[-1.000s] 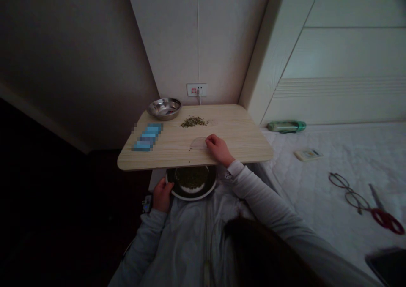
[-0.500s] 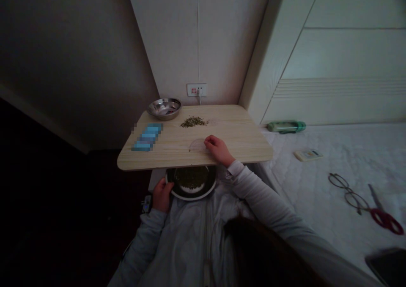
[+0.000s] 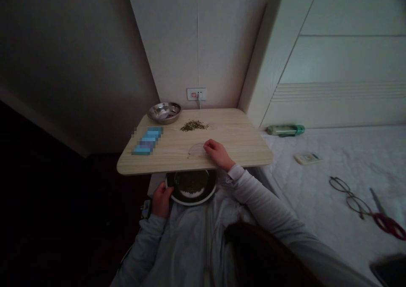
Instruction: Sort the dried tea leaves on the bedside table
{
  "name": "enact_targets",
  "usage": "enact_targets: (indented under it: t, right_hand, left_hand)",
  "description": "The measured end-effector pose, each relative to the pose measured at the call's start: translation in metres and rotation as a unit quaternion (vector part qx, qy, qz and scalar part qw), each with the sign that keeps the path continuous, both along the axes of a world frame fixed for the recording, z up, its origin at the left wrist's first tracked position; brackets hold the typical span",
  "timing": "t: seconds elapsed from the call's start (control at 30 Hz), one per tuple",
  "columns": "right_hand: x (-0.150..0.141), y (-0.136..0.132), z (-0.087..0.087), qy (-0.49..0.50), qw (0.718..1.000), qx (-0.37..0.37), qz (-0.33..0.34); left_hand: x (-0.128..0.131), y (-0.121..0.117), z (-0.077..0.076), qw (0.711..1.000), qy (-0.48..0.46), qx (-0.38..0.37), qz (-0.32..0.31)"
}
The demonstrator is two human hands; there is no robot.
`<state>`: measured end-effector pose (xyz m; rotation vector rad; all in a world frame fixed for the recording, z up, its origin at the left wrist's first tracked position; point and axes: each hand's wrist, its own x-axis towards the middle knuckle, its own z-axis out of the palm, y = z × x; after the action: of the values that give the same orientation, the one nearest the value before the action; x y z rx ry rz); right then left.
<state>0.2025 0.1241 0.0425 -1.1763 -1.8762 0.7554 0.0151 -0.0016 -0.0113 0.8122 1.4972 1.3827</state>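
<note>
My left hand [image 3: 161, 201] is closed on the left rim of a dark plate with a white edge [image 3: 194, 203], held low under the table's front edge. Small green bits [image 3: 191, 180] lie in its middle; the table hides its far side. Over the wooden tabletop [image 3: 242, 137], my right hand [image 3: 218, 152] pinches a thin clear piece with a rounded outline [image 3: 196, 149], which looks like plastic. A few tiny specks sit by its left edge. Farther back on the board is a loose pile of dried green bits [image 3: 194, 125].
A steel bowl [image 3: 164, 113] stands at the table's back left, with a blurred blue item [image 3: 147, 141] in front. On the bed to the right lie a green bottle [image 3: 285, 129], a small pale box [image 3: 307, 158], eyeglasses [image 3: 350, 197] and red-handled scissors [image 3: 388, 224]. A wall socket [image 3: 196, 94] has a plug in it.
The whole view has shifted slightly, so things appear a little lower. Both hands keep their holds, and the pile looks the same.
</note>
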Motion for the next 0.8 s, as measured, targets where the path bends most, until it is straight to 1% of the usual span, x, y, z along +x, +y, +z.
enact_targets:
  t: [0.37, 0.5, 0.67, 0.8]
  right_hand:
    - [-0.001, -0.003, 0.003, -0.011, 0.999, -0.017, 0.035]
    - [-0.001, -0.003, 0.002, -0.012, 0.999, -0.018, 0.04]
    - [-0.001, -0.001, 0.0, 0.0, 0.999, -0.014, 0.031]
    - [-0.001, -0.001, 0.0, -0.01, 1.0, -0.009, 0.029]
  left_hand:
    - [0.003, -0.002, 0.01, 1.0, 0.022, 0.002, 0.003]
    - [0.003, -0.002, 0.01, 1.0, 0.023, 0.0, 0.001]
    - [0.004, -0.002, 0.01, 1.0, -0.004, 0.0, 0.0]
    - [0.003, -0.002, 0.008, 1.0, 0.006, 0.001, 0.001]
